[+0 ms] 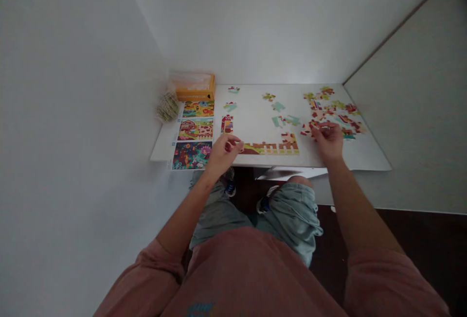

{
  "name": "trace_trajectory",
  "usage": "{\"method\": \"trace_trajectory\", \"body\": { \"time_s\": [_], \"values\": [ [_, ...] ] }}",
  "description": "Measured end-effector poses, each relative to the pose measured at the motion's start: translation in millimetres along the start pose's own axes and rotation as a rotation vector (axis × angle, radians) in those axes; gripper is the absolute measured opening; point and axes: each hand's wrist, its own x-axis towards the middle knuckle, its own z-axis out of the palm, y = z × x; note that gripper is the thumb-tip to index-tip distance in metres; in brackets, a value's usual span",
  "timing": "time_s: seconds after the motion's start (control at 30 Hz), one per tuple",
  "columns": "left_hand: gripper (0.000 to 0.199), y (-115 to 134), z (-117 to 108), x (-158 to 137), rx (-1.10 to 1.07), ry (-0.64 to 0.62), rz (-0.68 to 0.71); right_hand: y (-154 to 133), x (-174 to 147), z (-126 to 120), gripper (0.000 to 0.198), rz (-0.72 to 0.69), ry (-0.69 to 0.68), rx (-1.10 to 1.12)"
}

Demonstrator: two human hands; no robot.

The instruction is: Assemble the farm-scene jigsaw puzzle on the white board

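Observation:
My left hand (223,153) is at the table's front edge, its thumb and fingers curled together at the left end of a joined strip of jigsaw pieces (279,149) that shows a white fence and brown ground. Whatever lies between those fingertips is hidden. Over on the right, my right hand (330,141) has its fingertips closed on a small red and yellow puzzle piece (313,125), beside a spread of loose puzzle pieces (337,108). A red barn section (226,124) lies above my left hand. Several pale green pieces (278,121) lie between the hands.
Three picture cards (195,129) line the left side of the white table (368,159). Behind them stands an orange box (197,94), with a woven bundle (168,107) next to it. Walls (270,25) enclose the table. My legs (288,215) are below its front edge.

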Motion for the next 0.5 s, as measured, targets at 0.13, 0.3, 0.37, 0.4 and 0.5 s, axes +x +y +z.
{"method": "trace_trajectory", "body": {
  "time_s": [0.13, 0.3, 0.37, 0.4, 0.5],
  "values": [
    [0.02, -35.4, 5.6, 7.9, 0.123, 0.027, 0.015, -13.0, -2.9, -0.9, 0.023, 0.072, -0.061, -0.015],
    [0.02, -37.7, 20.7, 4.8, 0.259, 0.029, 0.084, -16.2, -5.0, -1.1, 0.019, 0.074, -0.069, -0.05],
    [0.02, -37.7, 25.1, 4.6, 0.299, 0.041, 0.094, -13.2, -4.6, -1.5, 0.018, 0.049, -0.066, -0.051],
    [0.02, -38.0, 26.5, 4.8, 0.315, 0.046, 0.093, -11.3, -4.1, -1.8, 0.018, 0.036, -0.069, -0.05],
    [0.021, -38.6, 28.2, 5.5, 0.373, 0.052, 0.076, -6.5, -2.4, -2.6, 0.017, 0.006, -0.084, -0.05]
  ]
}}
